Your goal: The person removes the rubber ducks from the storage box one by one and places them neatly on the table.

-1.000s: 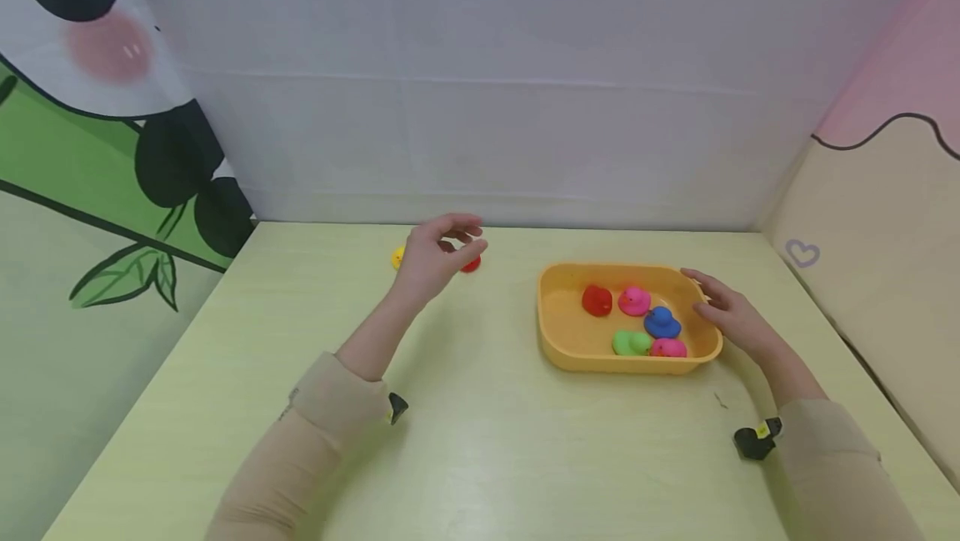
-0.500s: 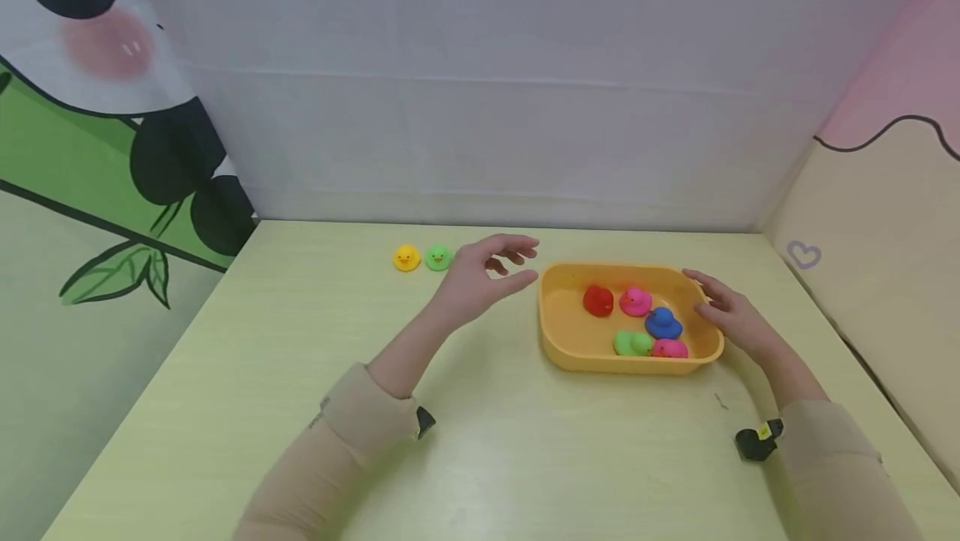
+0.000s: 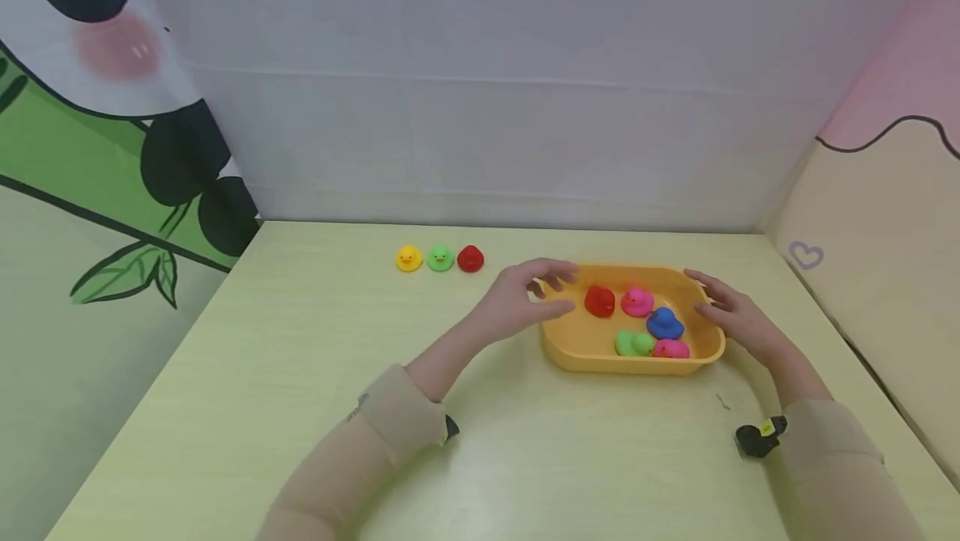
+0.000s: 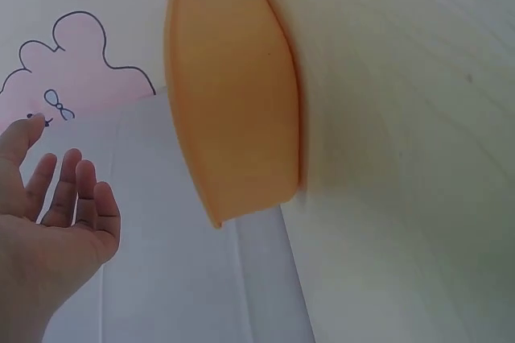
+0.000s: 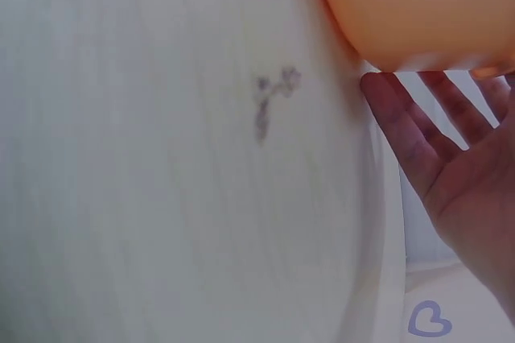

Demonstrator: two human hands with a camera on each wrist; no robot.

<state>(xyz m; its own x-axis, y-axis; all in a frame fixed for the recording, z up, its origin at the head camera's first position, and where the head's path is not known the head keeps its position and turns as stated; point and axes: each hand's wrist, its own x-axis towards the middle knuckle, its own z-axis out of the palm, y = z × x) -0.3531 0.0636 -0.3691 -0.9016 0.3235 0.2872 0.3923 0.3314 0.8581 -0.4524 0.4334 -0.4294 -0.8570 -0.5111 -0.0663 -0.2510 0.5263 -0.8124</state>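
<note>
Our left hand (image 3: 519, 301), fingers loosely parted, empty, has swung right to above left rim of orange tub (image 3: 585, 336); our right hand (image 3: 738, 321), fingers extended, touches right end. Yellow duck (image 3: 408, 258), green duck (image 3: 441, 258), red duck (image 3: 470, 259) sit uncovered, far left; focus seems on five ducks (image 3: 664, 326) in tub.

Pale desk (image 3: 225, 408) walled in on three sides, under soft light.
A whitish back sheet (image 3: 480, 132) shows faint creases; the left wall (image 3: 75, 391) bears a black-and-white cartoon face (image 3: 161, 78) with a pink cheek, plus a green leaf sprig (image 3: 127, 273); the right wall (image 3: 892, 232), cream and pink, has a wavy black line (image 3: 862, 143) and a small purple heart (image 3: 793, 247).
</note>
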